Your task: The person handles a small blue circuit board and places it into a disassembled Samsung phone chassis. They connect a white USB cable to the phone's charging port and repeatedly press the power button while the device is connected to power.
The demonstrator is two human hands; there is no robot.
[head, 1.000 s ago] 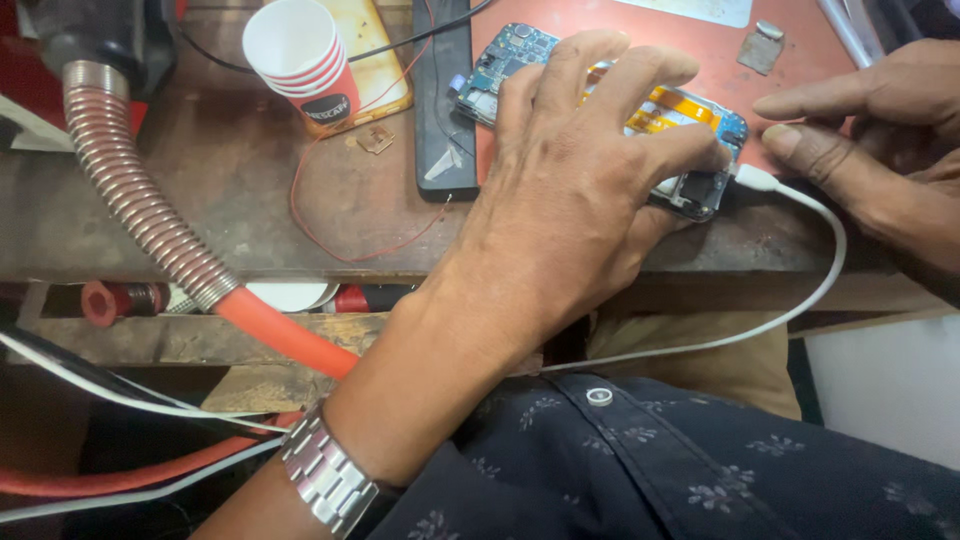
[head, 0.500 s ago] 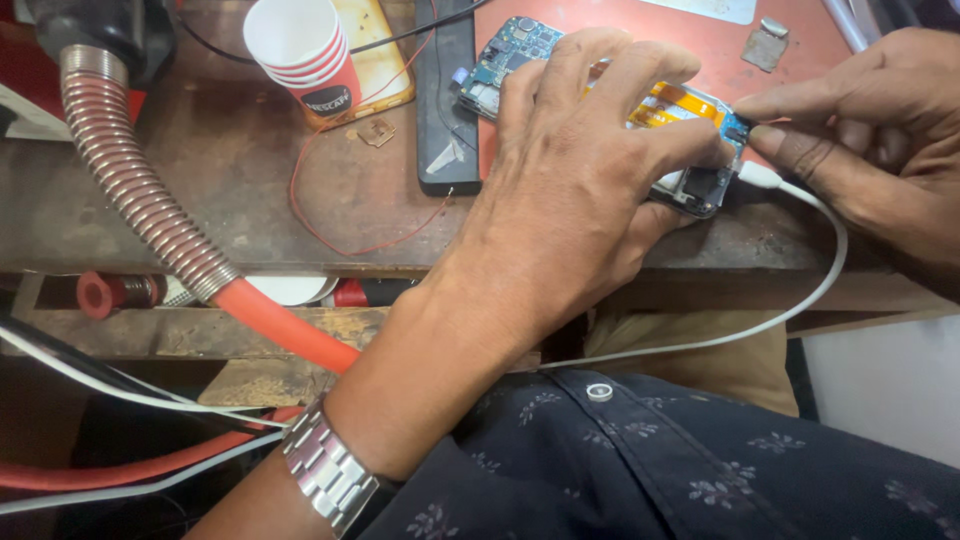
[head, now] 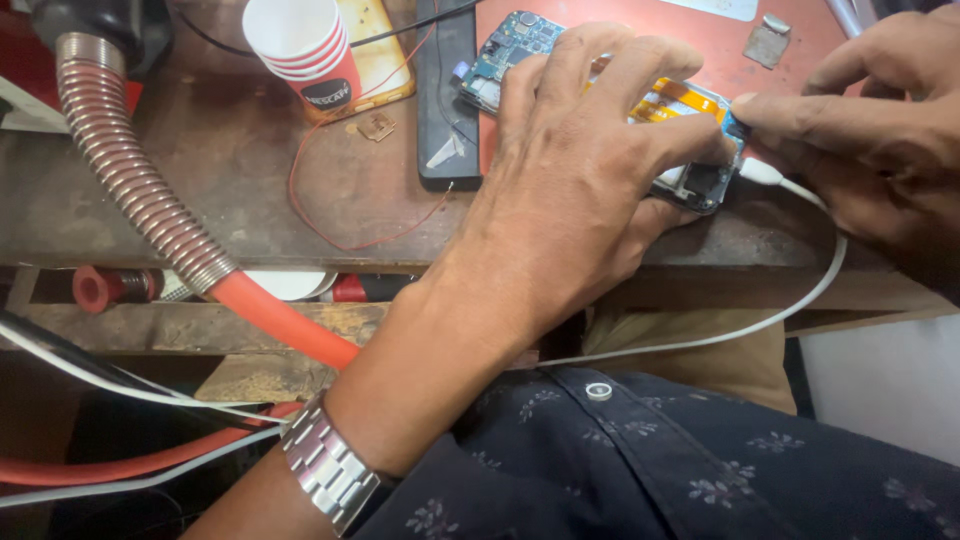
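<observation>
Left hand pressed flat on an opened phone at the bench edge, likely to stop sliding. Right hand grip narrow, pinching the white plug at the phone's end. White cable hanging off the edge. Red-and-white paper cups stacked behind, dark label low on the side. Black phone lying beside.

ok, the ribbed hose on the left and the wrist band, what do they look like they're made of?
Ribbed hose: looks like corrugated metal, dull silver with a faint copper tint and glinting ridges; it runs into a smooth orange section, probably rubber or plastic. Wrist band on the left hand: polished steel links by the look, bright reflections on each segment.
</observation>
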